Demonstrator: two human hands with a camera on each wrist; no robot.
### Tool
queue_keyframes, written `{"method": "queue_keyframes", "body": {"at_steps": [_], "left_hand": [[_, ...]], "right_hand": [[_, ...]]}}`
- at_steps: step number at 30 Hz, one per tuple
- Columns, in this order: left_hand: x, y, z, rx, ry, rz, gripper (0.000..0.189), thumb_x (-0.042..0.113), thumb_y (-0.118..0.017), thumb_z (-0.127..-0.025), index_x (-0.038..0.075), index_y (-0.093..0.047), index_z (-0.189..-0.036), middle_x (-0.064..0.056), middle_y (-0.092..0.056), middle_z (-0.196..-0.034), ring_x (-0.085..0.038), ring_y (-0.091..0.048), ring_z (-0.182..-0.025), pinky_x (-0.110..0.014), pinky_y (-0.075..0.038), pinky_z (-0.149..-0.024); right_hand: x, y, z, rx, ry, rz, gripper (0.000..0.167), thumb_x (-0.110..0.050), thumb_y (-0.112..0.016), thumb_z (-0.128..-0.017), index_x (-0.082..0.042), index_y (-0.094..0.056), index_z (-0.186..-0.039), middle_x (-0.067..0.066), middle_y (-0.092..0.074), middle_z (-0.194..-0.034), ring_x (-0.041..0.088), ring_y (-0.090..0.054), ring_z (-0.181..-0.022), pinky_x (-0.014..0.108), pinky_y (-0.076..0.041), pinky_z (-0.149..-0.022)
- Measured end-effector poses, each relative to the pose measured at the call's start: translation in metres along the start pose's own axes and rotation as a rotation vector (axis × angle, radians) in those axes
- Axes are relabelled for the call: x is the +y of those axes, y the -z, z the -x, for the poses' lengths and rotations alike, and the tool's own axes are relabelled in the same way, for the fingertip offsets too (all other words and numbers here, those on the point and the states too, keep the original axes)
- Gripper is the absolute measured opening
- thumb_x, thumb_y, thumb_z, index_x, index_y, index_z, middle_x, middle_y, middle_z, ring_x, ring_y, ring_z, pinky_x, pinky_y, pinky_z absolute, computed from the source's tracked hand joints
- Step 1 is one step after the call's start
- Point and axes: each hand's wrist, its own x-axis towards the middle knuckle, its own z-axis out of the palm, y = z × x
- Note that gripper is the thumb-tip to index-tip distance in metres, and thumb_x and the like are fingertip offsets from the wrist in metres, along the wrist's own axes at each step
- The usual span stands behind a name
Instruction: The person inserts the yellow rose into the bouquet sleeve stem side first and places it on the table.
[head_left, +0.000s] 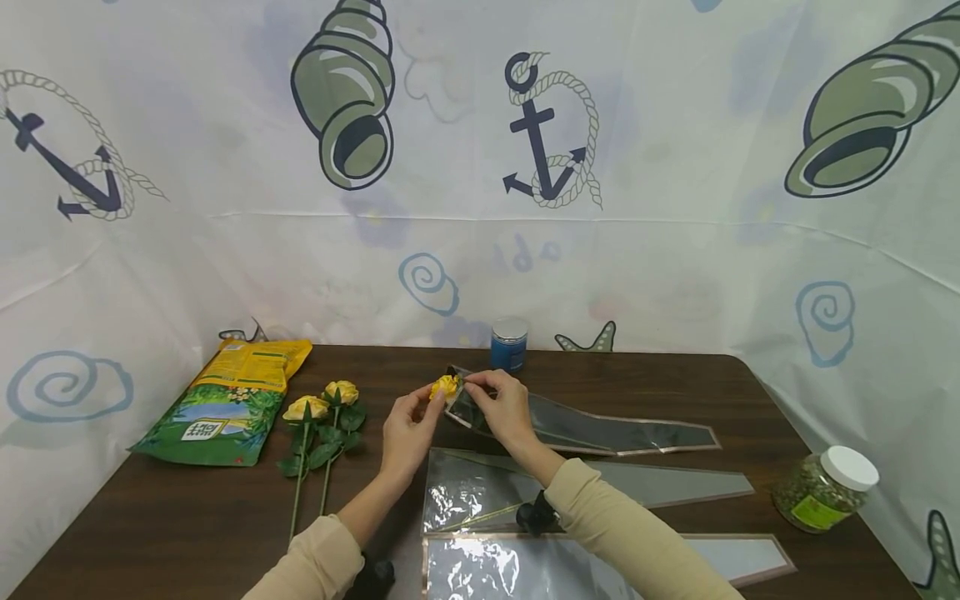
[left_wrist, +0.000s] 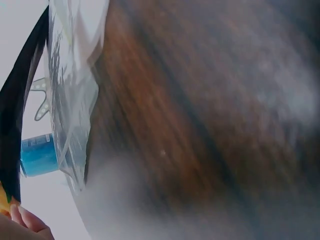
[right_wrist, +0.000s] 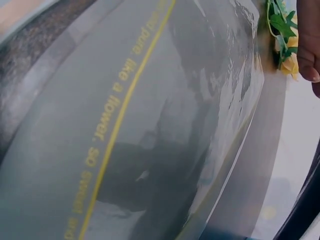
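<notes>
My left hand [head_left: 408,433] holds a yellow rose [head_left: 447,386] between thumb and fingers, at the wide mouth of a dark flower sleeve [head_left: 600,429]. Its stem is hidden from sight. With thumb and fingertips, my right hand [head_left: 504,410] pinches the rim of that sleeve beside the bloom. In the left wrist view, the fingertips [left_wrist: 31,220] show at the lower left corner, close to the sleeve's black edge [left_wrist: 12,125]. Two more yellow roses [head_left: 306,408] with green leaves lie on the table, left of my left hand.
Two flat flower sleeves, a clear grey one [head_left: 630,482] and a pale-bordered one [head_left: 510,571], lie nearer me under my right forearm. A blue can [head_left: 509,345] stands behind the hands. At left lies a green-yellow bag [head_left: 225,404]; a white-lidded jar [head_left: 825,490] stands right.
</notes>
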Motion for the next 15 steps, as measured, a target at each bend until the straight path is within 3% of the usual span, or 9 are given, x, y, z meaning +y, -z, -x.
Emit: {"method": "queue_keyframes", "body": {"at_steps": [4,8,15], "left_hand": [[0.0018,0.0008,-0.0007,-0.075,-0.045,-0.074,0.05,0.041,-0.068,-0.085,0.007,-0.063,-0.121,-0.01,-0.058,-0.106,-0.018,-0.058,-0.081,-0.028,-0.048,-0.068],[0.0025,0.0007,-0.0033,-0.139,-0.071,-0.115,0.05,0.034,-0.075,-0.08,0.004,-0.063,-0.119,-0.005,-0.061,-0.09,-0.011,-0.055,-0.071,-0.022,-0.046,-0.059],[0.0051,-0.0033,-0.0058,-0.16,-0.085,-0.106,0.039,0.019,-0.074,-0.082,0.001,-0.065,-0.116,-0.001,-0.065,-0.071,-0.006,-0.056,-0.06,-0.019,-0.043,-0.05]], "right_hand": [[0.0002,0.0004,-0.0003,-0.011,0.001,-0.008,0.008,-0.01,-0.069,-0.085,-0.006,-0.074,-0.09,0.008,-0.068,-0.087,0.021,-0.064,-0.077,0.021,-0.05,-0.066],[0.0013,0.0007,-0.001,-0.011,-0.007,-0.003,0.007,-0.01,-0.069,-0.085,-0.006,-0.074,-0.089,0.007,-0.069,-0.086,0.02,-0.064,-0.077,0.02,-0.05,-0.065],[0.003,0.0048,-0.0016,-0.062,-0.03,0.01,0.01,-0.012,-0.068,-0.086,-0.006,-0.074,-0.091,0.007,-0.067,-0.087,0.02,-0.062,-0.081,0.022,-0.051,-0.067]]}}
